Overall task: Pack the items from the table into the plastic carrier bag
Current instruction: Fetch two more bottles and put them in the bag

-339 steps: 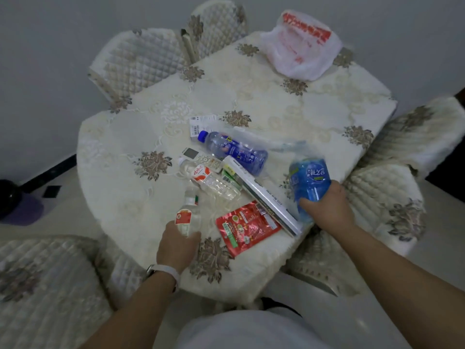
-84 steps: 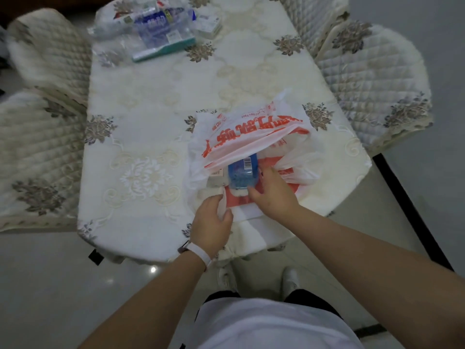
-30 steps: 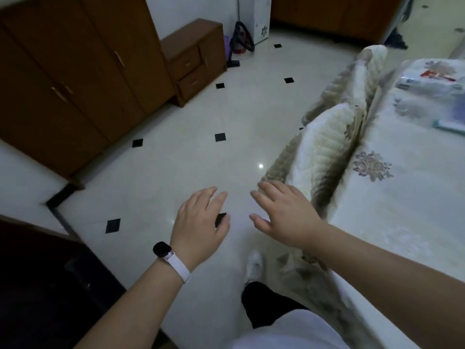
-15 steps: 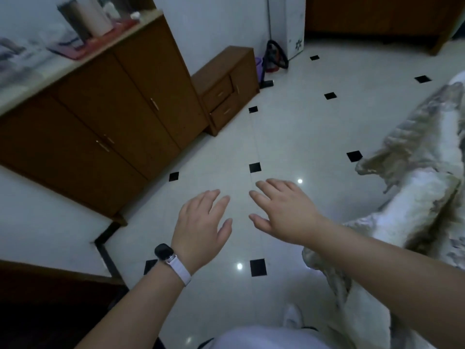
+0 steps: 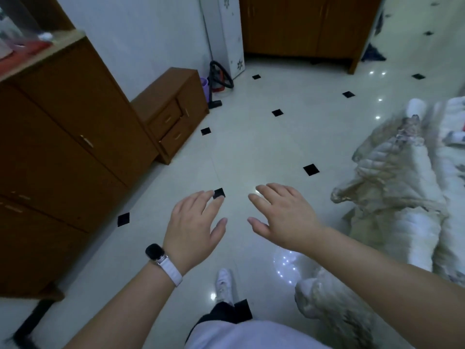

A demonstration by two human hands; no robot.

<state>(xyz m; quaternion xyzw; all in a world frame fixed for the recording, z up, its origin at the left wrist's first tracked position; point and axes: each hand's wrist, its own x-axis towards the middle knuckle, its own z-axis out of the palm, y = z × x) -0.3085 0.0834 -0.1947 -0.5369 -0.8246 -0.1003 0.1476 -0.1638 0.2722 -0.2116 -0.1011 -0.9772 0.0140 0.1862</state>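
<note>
Tiled floor under empty hands

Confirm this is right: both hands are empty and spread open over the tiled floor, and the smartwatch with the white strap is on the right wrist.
One detail is wrong. The head view shows the smartwatch on the left wrist, not the right. The rest holds: the left hand and right hand are both empty, fingers spread, over the tiled floor.
</note>
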